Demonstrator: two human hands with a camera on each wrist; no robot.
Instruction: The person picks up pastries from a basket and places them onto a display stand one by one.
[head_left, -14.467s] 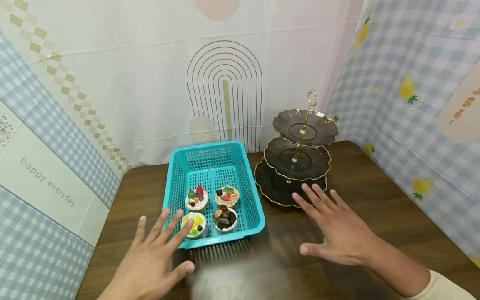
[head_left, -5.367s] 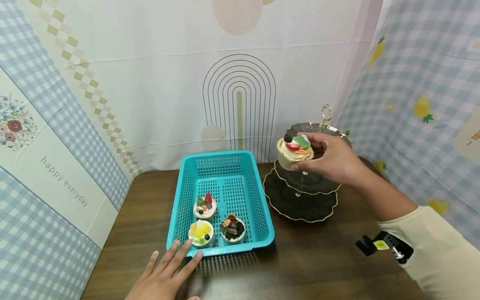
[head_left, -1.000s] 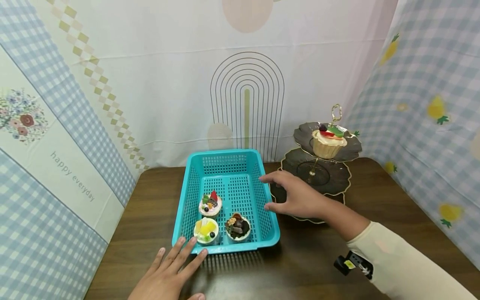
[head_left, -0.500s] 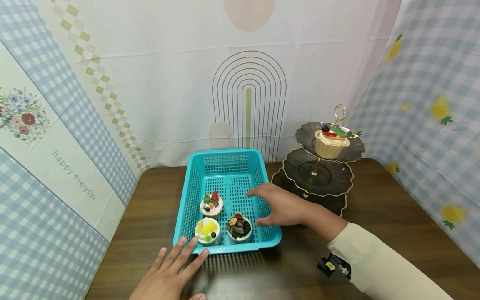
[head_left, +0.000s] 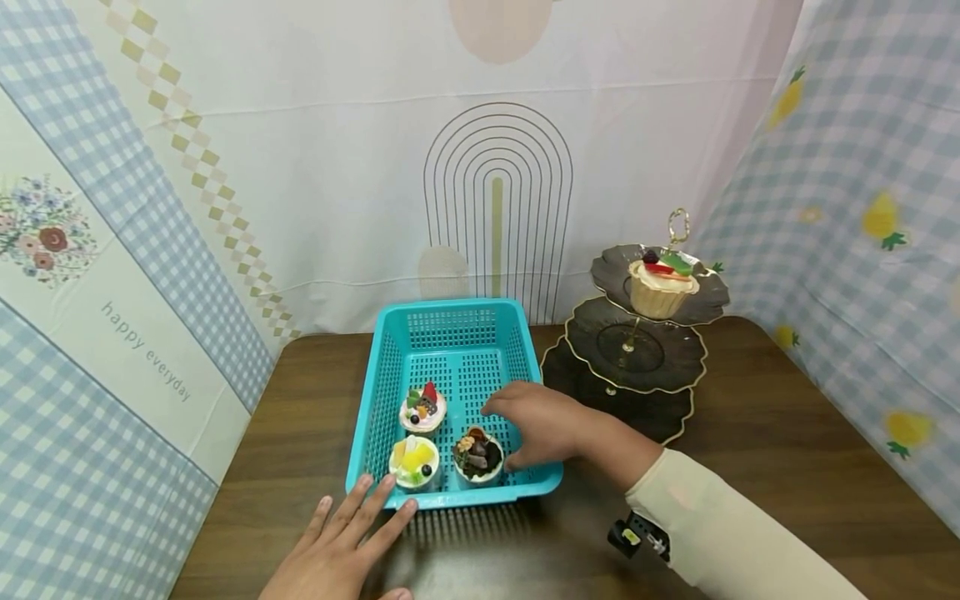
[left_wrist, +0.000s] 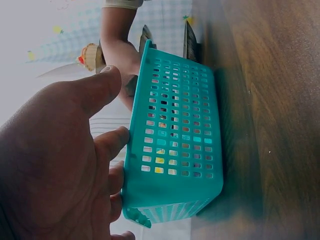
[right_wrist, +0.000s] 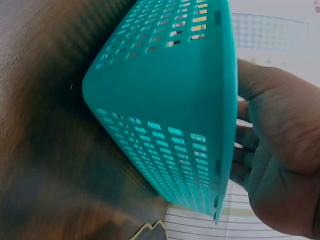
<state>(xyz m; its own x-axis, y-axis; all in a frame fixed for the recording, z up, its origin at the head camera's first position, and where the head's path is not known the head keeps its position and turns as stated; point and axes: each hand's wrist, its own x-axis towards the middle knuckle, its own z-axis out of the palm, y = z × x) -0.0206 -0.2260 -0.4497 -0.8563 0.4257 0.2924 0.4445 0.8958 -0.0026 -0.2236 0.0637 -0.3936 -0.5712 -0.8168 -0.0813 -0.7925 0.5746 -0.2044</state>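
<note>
Presently, chocolate-topped cupcake: lower centre of the head view, upright, topping facing up; its outline is round, its axis vertical.
Right hand: right of that cupcake, reaching in over the basket's right rim and pointing to the left of the frame; fingers and thumb parted, gripping nothing. The thumb tip is right beside the cupcake's edge; whether it touches, I cannot tell.
Left hand: bottom of the frame, left of centre, fingers spread and pointing up the frame; in the left wrist view a fingertip meets the basket's rim.
Teal basket: centre of the frame, flat on the wooden table, long axis running up the frame.
Basket contents: three cupcakes, all upright; chocolate-topped at lower right, yellow-fruit cupcake at lower left, pink-cream cupcake above the yellow one.
Three-tier stand: right of the basket, upright, gold handle at the top.
Stand contents: fruit-topped tart, upright on the top tier.
</note>
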